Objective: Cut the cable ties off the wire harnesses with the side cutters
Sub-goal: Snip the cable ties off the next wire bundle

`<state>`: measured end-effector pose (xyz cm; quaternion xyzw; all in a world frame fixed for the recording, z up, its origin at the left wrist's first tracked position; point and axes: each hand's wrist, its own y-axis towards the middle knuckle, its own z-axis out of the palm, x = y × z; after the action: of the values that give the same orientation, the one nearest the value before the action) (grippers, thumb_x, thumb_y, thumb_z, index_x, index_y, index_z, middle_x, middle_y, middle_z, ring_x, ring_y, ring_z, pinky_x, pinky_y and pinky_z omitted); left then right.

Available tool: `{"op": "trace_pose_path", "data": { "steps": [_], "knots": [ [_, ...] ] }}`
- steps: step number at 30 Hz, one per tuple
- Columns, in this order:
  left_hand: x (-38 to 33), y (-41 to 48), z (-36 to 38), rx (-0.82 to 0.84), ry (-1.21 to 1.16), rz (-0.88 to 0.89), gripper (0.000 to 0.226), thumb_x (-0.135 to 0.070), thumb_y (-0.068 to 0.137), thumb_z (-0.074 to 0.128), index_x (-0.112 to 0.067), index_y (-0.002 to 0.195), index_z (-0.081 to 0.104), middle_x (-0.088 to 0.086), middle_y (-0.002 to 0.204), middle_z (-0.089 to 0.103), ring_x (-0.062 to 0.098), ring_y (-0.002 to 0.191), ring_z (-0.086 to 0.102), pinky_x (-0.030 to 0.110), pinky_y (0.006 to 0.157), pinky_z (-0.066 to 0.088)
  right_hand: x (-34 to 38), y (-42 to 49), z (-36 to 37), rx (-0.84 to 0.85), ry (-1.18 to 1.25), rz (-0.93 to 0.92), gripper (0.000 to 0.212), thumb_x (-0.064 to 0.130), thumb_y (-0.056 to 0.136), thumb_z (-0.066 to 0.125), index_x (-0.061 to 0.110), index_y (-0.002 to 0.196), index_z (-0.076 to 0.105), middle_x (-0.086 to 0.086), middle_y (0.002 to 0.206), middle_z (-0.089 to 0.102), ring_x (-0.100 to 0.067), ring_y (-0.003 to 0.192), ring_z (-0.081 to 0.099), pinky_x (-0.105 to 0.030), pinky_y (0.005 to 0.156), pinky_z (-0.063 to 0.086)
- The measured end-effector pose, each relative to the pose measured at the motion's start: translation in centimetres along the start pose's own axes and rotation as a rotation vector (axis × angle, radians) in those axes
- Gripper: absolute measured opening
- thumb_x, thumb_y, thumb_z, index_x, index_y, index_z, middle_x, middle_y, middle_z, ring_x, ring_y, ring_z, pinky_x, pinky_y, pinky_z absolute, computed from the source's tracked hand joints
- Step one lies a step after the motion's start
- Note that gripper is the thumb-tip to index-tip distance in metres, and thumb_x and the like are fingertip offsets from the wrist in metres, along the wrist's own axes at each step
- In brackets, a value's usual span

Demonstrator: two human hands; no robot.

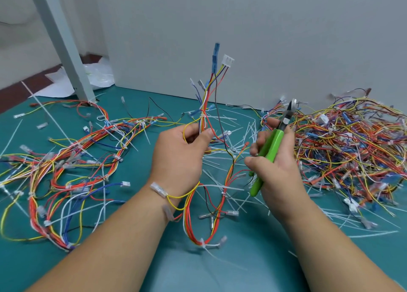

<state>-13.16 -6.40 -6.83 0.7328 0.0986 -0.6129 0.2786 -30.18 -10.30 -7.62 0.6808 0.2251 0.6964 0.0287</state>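
Green-handled steel side cutters (271, 147) sit gripped in the right hand (279, 170), tips up and well apart from the work, while the left hand (178, 157) pinches the multi-coloured wire harness (208, 93) upright over the teal mat (136, 177). The white plastic cable tie (203, 115) rides just above that pinch. The smart play, I'd say, is to slip one blade under the strap alone, flat side to the wires, and nip clear of the insulation.

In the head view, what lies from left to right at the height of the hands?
Left harness pile → left hand holding a wire harness → right hand gripping side cutters → right harness pile.
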Motion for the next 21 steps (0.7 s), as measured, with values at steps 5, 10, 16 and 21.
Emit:
{"op": "trace_pose_path", "data": {
  "steps": [5,10,16,21],
  "knots": [
    [-0.1,0.0,0.4,0.078,-0.061,-0.070,0.021,-0.019,0.096,0.068,-0.031,0.080,0.074,-0.013,0.069,0.071,0.004,0.071,0.072,0.024,0.067,0.056,0.1,-0.4,0.7,0.057,0.117,0.097,0.051,0.018,0.079,0.065,0.026,0.129,0.059,0.005,0.092,0.065,-0.018,0.084,0.062,-0.029,0.075,0.053],
    [-0.2,0.1,0.4,0.127,-0.069,-0.140,0.020,-0.028,0.098,0.065,-0.025,0.083,0.077,-0.017,0.055,0.051,0.001,0.052,0.046,0.017,0.055,0.039,0.1,-0.8,1.2,0.167,0.134,0.193,0.047,0.037,0.085,0.062,0.039,0.131,0.057,0.008,0.084,0.060,-0.013,0.072,0.054,-0.031,0.068,0.049],
    [0.2,0.4,-0.2,0.028,-0.075,-0.126,0.022,-0.029,0.095,0.069,-0.019,0.077,0.077,0.001,0.064,0.062,0.007,0.056,0.049,0.021,0.055,0.039,0.0,-1.1,1.6,0.170,0.071,0.163,0.041,0.049,0.074,0.063,0.052,0.113,0.050,-0.003,0.090,0.069,-0.015,0.069,0.057,-0.029,0.059,0.050],
    [-0.1,0.7,-0.2,-0.082,-0.256,-0.164,0.007,-0.018,0.093,0.073,-0.021,0.087,0.076,-0.006,0.066,0.072,0.006,0.065,0.068,0.012,0.058,0.045,-0.1,-1.3,1.7,0.112,-0.140,0.069,0.040,0.048,0.078,0.064,0.058,0.113,0.047,-0.009,0.095,0.066,-0.025,0.075,0.059,-0.035,0.070,0.052]
  ]
}}
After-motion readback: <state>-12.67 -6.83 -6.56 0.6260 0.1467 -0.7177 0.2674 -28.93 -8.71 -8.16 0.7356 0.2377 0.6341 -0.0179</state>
